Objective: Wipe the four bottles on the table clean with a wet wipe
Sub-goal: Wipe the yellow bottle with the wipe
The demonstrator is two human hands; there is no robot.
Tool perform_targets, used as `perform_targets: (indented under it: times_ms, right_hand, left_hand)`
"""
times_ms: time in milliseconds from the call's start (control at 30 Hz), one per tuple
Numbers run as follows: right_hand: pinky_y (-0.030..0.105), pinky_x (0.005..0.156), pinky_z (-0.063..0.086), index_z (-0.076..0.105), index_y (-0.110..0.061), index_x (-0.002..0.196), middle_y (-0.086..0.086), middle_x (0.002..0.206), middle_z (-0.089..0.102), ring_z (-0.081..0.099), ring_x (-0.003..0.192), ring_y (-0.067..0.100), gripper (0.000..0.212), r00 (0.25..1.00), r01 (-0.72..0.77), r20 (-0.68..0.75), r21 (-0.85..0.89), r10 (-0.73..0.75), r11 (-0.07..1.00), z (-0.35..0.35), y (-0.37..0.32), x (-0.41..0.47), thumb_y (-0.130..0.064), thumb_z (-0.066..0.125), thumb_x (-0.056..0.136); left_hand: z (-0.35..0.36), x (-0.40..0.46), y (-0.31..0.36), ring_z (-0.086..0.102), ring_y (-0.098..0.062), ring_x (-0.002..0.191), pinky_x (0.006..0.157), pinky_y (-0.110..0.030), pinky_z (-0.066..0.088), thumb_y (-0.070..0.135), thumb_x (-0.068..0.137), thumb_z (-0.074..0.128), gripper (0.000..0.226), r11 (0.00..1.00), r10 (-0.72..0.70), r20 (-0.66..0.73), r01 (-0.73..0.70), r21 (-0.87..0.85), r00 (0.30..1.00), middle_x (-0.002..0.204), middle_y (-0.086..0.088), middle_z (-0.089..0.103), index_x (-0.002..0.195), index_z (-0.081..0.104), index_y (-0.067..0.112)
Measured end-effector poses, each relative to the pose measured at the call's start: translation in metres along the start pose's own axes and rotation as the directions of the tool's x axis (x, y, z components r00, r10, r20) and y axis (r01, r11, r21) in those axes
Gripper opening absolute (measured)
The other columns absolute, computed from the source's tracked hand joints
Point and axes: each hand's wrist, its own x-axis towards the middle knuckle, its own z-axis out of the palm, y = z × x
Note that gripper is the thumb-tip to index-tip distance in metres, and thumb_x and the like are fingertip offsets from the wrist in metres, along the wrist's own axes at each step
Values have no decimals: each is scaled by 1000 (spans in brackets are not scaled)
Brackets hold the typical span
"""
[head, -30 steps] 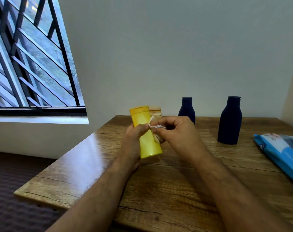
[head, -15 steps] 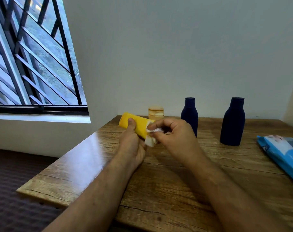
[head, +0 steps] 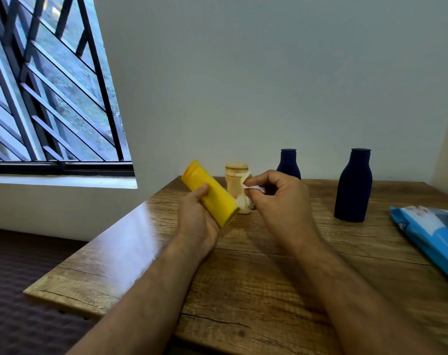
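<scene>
My left hand (head: 196, 221) grips a yellow bottle (head: 210, 193), tilted with its cap up to the left and its base toward me on the right. My right hand (head: 279, 201) pinches a small white wet wipe (head: 246, 198) just off the bottle's base end. Behind them a small beige bottle (head: 237, 175) stands upright, partly hidden by the wipe. Two dark blue bottles stand upright on the wooden table (head: 269, 265): a smaller one (head: 288, 163) behind my right hand, and a larger one (head: 353, 185) to the right.
A blue and white pack of wipes (head: 433, 237) lies at the table's right edge. A wall runs close behind the table, and a barred window (head: 46, 93) is at the left. The table's left edge drops to a dark floor.
The yellow bottle went from upright to tilted with its cap to the left, then rose a little. The wipe moved from the bottle's side to its base end.
</scene>
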Motion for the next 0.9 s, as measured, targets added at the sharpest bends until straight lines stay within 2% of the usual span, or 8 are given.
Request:
perform_targets:
  times_ms: [100,200,367,467,567,667,800,900]
  right_hand:
    - [28,75,61,76,-22,90,-12,92,71,67,87,5,11,1000,-21,2,-9,21,1000,1,2,0,-13,73,86]
    - [26,74,61,76,-21,92,-12,94,71,67,88,5,10,1000,-30,4,-21,30,999,2,4,0,-13,73,86]
    - [16,70,57,75,-25,90,-11,95,71,66,85,3,13,999,-31,28,-88,34,996,4,7,0,-12,72,87]
    - [22,75,59,75,-26,91,-10,100,71,65,89,4,14,998,-43,42,-120,49,992,5,9,0,-13,71,87]
    - [27,78,61,75,-25,91,-8,102,72,66,91,5,14,997,-56,46,-119,62,991,6,11,-1,-13,70,88]
    - [26,80,60,75,-25,92,-8,105,72,65,93,5,14,996,-65,52,-126,73,990,6,12,-1,-13,70,88]
    - [10,76,51,75,-24,96,-9,107,71,62,94,2,13,995,-61,65,-150,71,987,7,12,-1,-15,69,90]
    - [17,81,55,75,-24,96,-9,106,71,63,97,4,14,994,-72,67,-139,82,988,6,12,-1,-14,69,89]
  left_hand:
    - [-5,6,-5,64,-25,87,81,-48,56,32,82,72,49,942,223,-35,-206,266,974,92,-8,63,119,51,7]
    - [-6,6,-6,66,-22,89,77,-44,57,47,70,83,69,710,411,12,-329,622,911,97,-4,63,119,45,15]
    - [-11,14,-10,48,-28,121,100,-52,46,43,86,69,58,413,497,16,-253,875,867,120,3,42,117,21,31]
    - [-17,22,-9,33,-33,137,114,-59,31,38,93,62,64,323,486,-10,-169,931,874,131,-1,32,137,19,20]
    - [-21,29,-9,19,-35,149,120,-55,21,42,97,59,83,211,499,6,-128,969,867,160,-10,18,154,5,12]
    - [-24,36,-9,27,-35,146,116,-50,28,39,96,62,82,205,524,10,-137,969,852,160,-13,24,155,13,9]
    - [-28,42,-5,47,-33,134,107,-44,41,38,93,68,73,230,516,-21,-114,967,856,148,-12,46,149,30,11]
    - [-30,47,-3,51,-33,130,104,-45,43,37,90,73,72,239,540,-50,-96,966,840,142,-11,52,145,35,11]
